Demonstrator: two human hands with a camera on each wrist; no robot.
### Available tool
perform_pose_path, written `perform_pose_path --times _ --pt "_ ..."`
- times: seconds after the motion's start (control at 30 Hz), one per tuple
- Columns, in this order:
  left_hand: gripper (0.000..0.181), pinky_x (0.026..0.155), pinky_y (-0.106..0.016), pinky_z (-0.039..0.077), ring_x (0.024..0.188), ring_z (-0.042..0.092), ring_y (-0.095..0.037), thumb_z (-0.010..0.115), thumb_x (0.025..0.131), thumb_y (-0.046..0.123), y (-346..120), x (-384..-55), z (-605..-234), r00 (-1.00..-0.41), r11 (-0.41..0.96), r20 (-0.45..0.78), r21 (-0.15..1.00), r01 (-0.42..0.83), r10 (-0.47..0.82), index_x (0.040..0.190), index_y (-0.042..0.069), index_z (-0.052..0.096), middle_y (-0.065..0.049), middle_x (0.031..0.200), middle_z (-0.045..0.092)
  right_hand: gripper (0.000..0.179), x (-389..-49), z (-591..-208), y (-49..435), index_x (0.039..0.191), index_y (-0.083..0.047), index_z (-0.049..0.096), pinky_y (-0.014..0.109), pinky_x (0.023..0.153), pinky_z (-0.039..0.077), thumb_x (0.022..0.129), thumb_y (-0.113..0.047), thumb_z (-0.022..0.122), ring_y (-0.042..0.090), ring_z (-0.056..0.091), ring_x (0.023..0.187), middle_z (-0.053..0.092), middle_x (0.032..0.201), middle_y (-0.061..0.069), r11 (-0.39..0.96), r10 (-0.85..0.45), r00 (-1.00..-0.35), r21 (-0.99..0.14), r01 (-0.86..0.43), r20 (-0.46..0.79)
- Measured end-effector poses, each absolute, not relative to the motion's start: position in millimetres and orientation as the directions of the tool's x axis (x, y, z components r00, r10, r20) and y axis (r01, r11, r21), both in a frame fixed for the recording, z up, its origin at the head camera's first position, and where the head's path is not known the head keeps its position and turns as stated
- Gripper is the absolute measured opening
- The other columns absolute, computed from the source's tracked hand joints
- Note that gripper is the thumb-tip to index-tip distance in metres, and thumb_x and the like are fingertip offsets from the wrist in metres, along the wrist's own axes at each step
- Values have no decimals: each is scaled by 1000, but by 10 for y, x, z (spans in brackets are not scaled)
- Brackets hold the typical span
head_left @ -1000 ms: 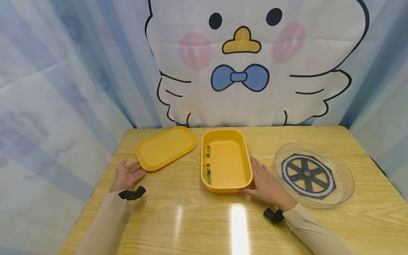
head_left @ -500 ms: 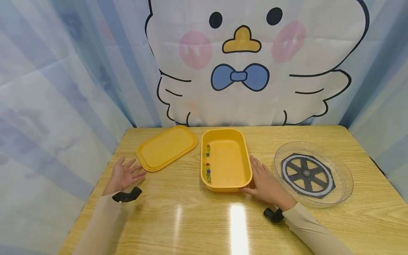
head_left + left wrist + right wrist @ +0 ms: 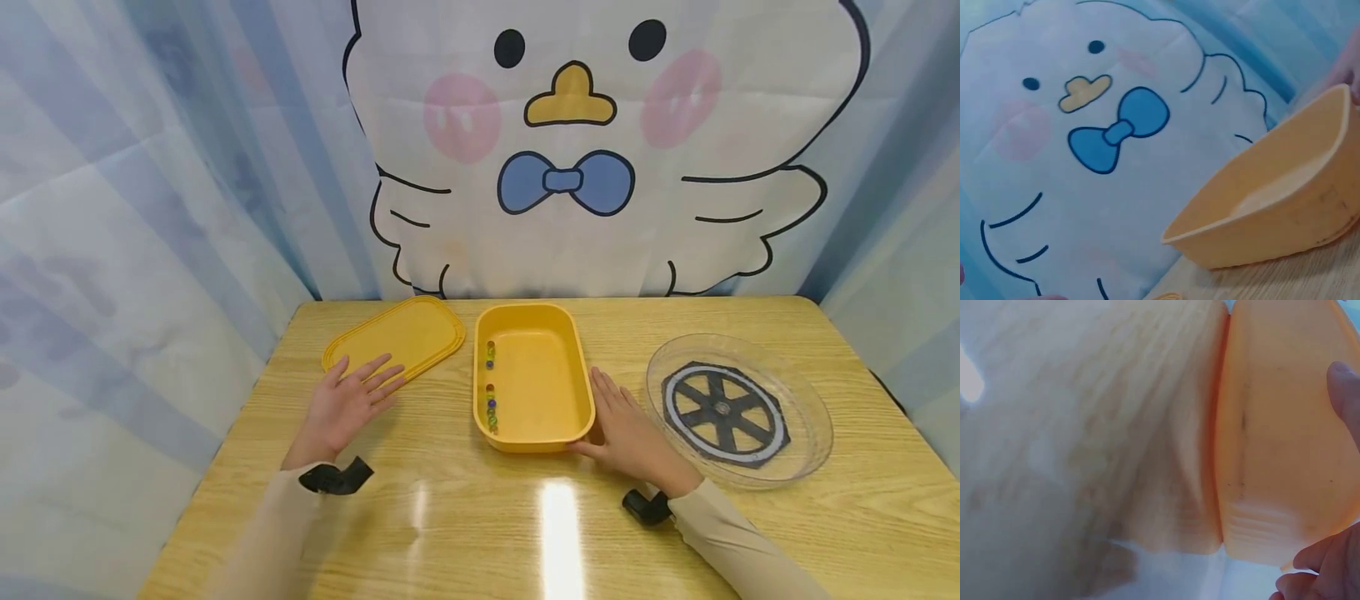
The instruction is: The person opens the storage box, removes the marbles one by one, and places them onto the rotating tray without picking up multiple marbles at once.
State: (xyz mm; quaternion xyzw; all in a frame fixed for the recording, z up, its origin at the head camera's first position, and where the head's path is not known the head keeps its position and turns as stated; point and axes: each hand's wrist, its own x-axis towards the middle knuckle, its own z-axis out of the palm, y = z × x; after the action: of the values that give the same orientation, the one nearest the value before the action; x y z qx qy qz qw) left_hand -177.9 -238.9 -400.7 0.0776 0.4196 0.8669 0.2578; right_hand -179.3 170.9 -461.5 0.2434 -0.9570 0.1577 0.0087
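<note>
A yellow box [image 3: 540, 379] without a cover stands mid-table. Several small coloured balls [image 3: 492, 404], like marbles, line its left inner side. My right hand [image 3: 626, 433] lies against the box's front right corner, fingers straight along the side wall and thumb at the front. The right wrist view has the thumb [image 3: 1344, 394] on the box's outer wall [image 3: 1279, 437]. My left hand [image 3: 341, 412] is spread with the palm up and holds nothing. It overlaps the near edge of a flat yellow lid [image 3: 405, 333]. In the left wrist view the box [image 3: 1266, 231] appears at lower right.
A clear round dish [image 3: 813, 417] with a black and grey spoked wheel shape [image 3: 722, 408] in it stands right of my right hand. The wooden table [image 3: 465, 533] meets a curtain [image 3: 570, 242] with a cartoon bird at its far edge.
My left hand first drew slightly left, away from the lid's near corner, then moved right and spread in front of the lid. My right hand and the box have stayed put.
</note>
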Motion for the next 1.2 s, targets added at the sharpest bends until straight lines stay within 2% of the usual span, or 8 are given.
perform_pose_path --times 0.1,0.2,0.33,0.43,0.57,0.8,1.0,1.2 --pt "67 119 -46 2 146 6 -33 13 101 47 -2150 -1760 -4008 -919 -333 -107 911 -243 380 151 4 -1 -22 157 -2 106 -1791 -4587 1731 148 6 13 55 114 20 80 -58 63 39 18 143 13 156 24 841 -462 -883 -277 -465 82" --pt "58 118 -49 13 144 18 -36 18 104 37 -1921 -1765 -4064 -958 -161 -104 975 -151 268 151 3 15 -23 155 17 101 -1793 -4554 1757 149 5 15 56 114 19 81 -51 66 39 18 143 14 156 23 848 -456 -888 -271 -456 67" --pt "52 116 -50 19 142 25 -36 29 103 28 -1643 -1790 -4166 -975 67 -96 994 -84 199 149 4 24 -20 152 27 85 -1793 -4501 1792 147 7 18 58 113 20 86 -29 65 41 21 141 19 154 25 854 -450 -891 -260 -451 67" --pt "53 114 -52 23 141 27 -37 36 101 24 -1455 -1810 -4223 -979 256 -69 967 -18 192 148 1 25 -20 152 29 68 -1799 -4455 1806 145 10 22 59 110 24 91 -13 56 43 25 139 24 151 28 863 -436 -894 -237 -447 97" --pt "57 115 -51 22 143 22 -34 41 100 23 -1270 -1842 -4270 -975 504 -44 860 75 219 150 3 21 -16 155 24 55 -1827 -4402 1786 143 11 26 58 110 26 95 -6 45 43 28 138 28 149 29 872 -404 -905 -241 -425 135" --pt "70 118 -51 9 147 5 -33 45 99 31 -1153 -1937 -4315 -942 819 63 476 320 331 149 -3 10 -19 157 10 63 -1920 -4353 1662 145 9 22 57 112 23 99 -27 44 41 21 141 18 153 27 862 -378 -910 -294 -413 170" --pt "72 119 -50 5 147 2 -30 44 98 37 -1177 -2022 -4388 -923 902 124 199 383 364 149 -3 12 -17 158 7 68 -2016 -4392 1575 148 4 19 56 114 19 98 -36 43 38 15 144 14 156 21 868 -413 -895 -222 -443 170" --pt "68 119 -49 7 147 8 -31 40 99 36 -1194 -2075 -4454 -916 910 109 120 397 385 149 -3 15 -18 157 15 65 -2045 -4432 1575 148 2 22 56 115 15 99 -35 42 38 15 144 17 156 18 867 -448 -886 -186 -462 115"
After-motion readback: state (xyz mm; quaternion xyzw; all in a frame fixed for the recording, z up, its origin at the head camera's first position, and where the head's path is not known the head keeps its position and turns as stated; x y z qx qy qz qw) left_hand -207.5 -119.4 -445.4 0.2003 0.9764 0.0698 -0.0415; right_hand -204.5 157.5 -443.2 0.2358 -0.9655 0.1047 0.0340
